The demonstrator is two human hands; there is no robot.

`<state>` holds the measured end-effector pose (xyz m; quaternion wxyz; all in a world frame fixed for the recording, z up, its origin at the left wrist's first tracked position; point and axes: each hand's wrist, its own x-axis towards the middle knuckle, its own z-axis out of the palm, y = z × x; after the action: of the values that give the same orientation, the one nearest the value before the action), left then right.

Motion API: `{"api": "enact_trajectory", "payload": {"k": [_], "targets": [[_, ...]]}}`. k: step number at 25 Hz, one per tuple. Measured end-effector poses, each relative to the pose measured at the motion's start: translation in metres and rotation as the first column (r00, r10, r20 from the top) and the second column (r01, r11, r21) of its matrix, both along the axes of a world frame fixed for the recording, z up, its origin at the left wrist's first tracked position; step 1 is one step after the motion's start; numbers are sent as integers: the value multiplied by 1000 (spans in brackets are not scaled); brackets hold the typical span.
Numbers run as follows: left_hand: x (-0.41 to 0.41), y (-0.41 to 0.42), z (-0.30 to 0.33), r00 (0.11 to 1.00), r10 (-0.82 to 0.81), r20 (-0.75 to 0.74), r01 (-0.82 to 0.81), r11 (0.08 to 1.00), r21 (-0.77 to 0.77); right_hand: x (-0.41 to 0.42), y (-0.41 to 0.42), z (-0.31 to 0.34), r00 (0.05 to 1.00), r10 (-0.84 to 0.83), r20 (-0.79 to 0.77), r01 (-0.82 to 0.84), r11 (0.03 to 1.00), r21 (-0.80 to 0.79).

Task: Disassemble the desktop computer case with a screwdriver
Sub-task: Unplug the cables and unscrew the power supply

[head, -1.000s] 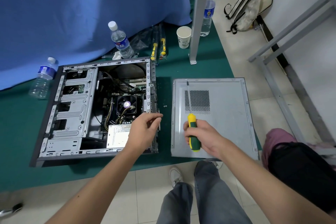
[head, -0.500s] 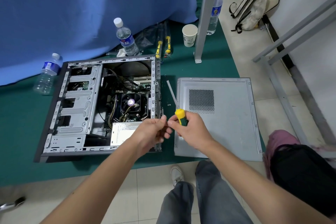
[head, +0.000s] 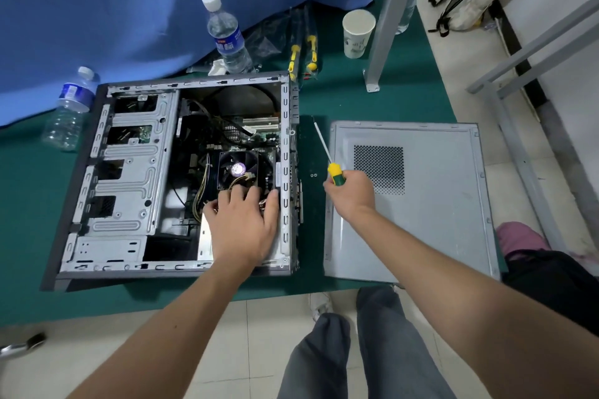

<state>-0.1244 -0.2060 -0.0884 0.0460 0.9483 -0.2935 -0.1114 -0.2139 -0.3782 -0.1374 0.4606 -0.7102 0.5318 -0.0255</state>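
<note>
Head view looks down on a green mat (head: pixel 324 100) with the opened computer case (head: pixel 175 178) lying on its side toward nine o'clock of the frame's middle. Inside it, the left hand (head: pixel 241 223) rests palm down at the case's five o'clock corner, fingers spread, fingertips reaching toward the cooling fan (head: pixel 238 168) at their twelve o'clock. At three o'clock from the case lies the removed side panel (head: pixel 421 204), flat on the mat, well apart from the case wall. The right hand (head: pixel 351 194) hovers over the panel's nine o'clock edge, fingers curled round the yellow-and-green screwdriver (head: pixel 329 162), whose shaft points toward eleven o'clock. Two small screws (head: pixel 313 175) lie on the mat between case and panel. At twelve o'clock stand a water bottle (head: pixel 227 36) and a paper cup (head: pixel 358 32).
</note>
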Motion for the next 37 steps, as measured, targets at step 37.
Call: {"api": "enact_trajectory", "payload": {"k": [37], "targets": [[-28, 2, -4, 996, 45, 77, -43, 999, -31, -185, 19, -11, 945, -133, 297, -38, 862, 505]]}}
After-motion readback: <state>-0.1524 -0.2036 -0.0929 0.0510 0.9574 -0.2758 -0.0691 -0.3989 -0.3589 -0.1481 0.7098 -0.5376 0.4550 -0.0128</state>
